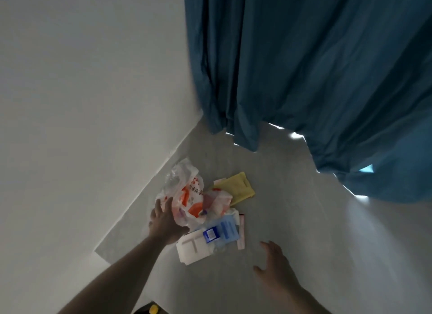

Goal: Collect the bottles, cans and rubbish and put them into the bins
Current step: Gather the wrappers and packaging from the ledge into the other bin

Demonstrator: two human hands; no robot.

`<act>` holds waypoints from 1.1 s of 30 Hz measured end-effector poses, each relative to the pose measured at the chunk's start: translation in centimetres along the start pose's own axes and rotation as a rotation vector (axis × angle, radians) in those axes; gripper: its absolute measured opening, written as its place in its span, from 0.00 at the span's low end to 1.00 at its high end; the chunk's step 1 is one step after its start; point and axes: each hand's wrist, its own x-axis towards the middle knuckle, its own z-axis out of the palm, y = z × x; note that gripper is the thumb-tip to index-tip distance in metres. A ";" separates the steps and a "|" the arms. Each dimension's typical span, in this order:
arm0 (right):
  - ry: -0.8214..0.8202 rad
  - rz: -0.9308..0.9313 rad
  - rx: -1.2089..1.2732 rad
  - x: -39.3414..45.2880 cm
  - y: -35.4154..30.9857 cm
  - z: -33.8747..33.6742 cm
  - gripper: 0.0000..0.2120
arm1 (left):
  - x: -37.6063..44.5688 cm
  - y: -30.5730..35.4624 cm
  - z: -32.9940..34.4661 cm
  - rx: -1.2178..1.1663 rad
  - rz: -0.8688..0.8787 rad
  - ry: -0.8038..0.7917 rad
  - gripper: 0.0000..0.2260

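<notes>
A heap of rubbish lies on the grey floor in the room's corner. It holds a white and orange plastic bag [187,197], a yellow flat piece [238,187], a blue packet [222,229], a white foam tray [194,248] and crumpled wrappers [217,201]. My left hand [164,220] reaches to the bag's left side, fingers spread and touching it; whether it grips the bag I cannot tell. My right hand [275,264] hovers open to the right of the heap, apart from it. No bin is in view.
A white wall [81,103] runs along the left down to the floor. A blue curtain [315,68] hangs at the back right, its hem just above the floor. A yellow and dark object [153,309] shows at the bottom edge.
</notes>
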 end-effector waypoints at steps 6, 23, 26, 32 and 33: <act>-0.002 0.020 0.165 6.7 -1.9 3.4 0.44 | 6.0 -1.6 4.6 -0.077 -0.093 0.080 0.75; 0.084 0.097 0.467 16.6 -4.1 11.4 0.16 | 9.6 -2.5 7.0 0.111 0.074 0.247 0.15; 0.164 0.130 0.439 15.4 -2.1 10.2 0.07 | 8.7 -2.2 5.1 -0.021 0.036 0.363 0.14; 0.337 0.126 0.478 11.0 -0.6 7.2 0.11 | 3.5 -3.0 0.6 -0.179 0.155 0.568 0.10; 0.380 0.113 0.508 10.2 -0.5 6.9 0.11 | 2.6 -3.7 0.2 -0.184 0.162 0.567 0.08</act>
